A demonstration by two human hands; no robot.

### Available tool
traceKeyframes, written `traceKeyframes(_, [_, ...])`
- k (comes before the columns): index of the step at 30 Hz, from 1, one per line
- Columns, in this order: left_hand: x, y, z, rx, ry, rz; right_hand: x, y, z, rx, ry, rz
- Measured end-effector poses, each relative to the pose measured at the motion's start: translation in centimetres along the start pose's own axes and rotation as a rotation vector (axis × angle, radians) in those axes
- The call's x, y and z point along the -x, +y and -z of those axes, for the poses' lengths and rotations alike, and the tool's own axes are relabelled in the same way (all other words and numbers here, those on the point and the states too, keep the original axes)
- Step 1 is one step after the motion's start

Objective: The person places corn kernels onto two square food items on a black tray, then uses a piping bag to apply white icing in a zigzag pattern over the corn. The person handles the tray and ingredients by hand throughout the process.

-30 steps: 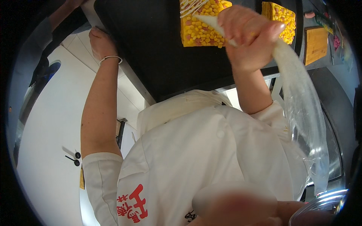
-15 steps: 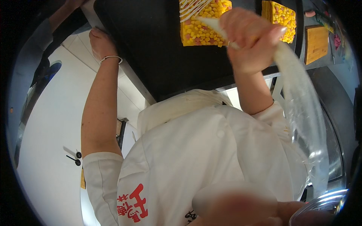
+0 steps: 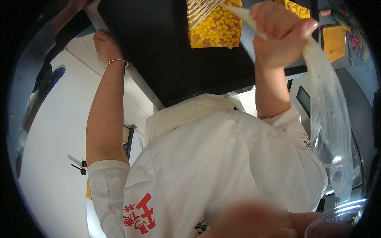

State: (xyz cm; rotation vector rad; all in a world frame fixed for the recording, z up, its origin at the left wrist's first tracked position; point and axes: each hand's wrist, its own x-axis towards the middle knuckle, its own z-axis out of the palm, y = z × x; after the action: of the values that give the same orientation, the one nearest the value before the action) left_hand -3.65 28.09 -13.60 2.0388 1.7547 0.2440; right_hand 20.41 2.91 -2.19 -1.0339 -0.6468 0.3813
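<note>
My right hand (image 3: 279, 33) is closed round a clear piping bag (image 3: 329, 91) filled near its tip with a white cream or sauce. The bag's long slack end hangs past my right side. Its tip points left, over a square slab of bread (image 3: 215, 29) topped with yellow corn and pink bits. Thin white lines cross the slab's upper left part. A second corn-topped slab (image 3: 298, 9) is partly hidden behind my right hand. Both lie on a black tray (image 3: 174, 67). My left hand (image 3: 106, 45) curls at the metal table edge beside the tray's left side.
A wooden board (image 3: 333, 43) lies right of the tray, with small pink and green items beyond it. Another person's arm (image 3: 65, 16) shows at the upper left. A clear round rim (image 3: 337, 218) sits at the lower right.
My right hand has moved right and slightly up with the piping bag. More white lines show on the near slab. The left hand has stayed in place.
</note>
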Motion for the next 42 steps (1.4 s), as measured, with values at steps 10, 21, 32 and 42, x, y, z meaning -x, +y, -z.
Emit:
traceKeyframes(10, [0.0, -0.3, 0.2, -0.006, -0.022, 0.028, 2.1, -0.8, -1.8, 0.037, -0.060, -0.085])
traceKeyframes(21, [-0.3, -0.2, 0.2, -0.029, -0.014, 0.021, 2.0, -1.0, -1.8, 0.014, -0.147, -0.068])
traceKeyframes(32, [-0.6, 0.1, 0.2, 0.010, -0.044, 0.027, 0.6, -0.9, 1.3, 0.089, -0.128, -0.011])
traceKeyframes(42, [-0.6, -1.0, -0.4, 0.000, -0.005, 0.012, 2.8, -1.4, -0.7, 0.041, -0.131, -0.097])
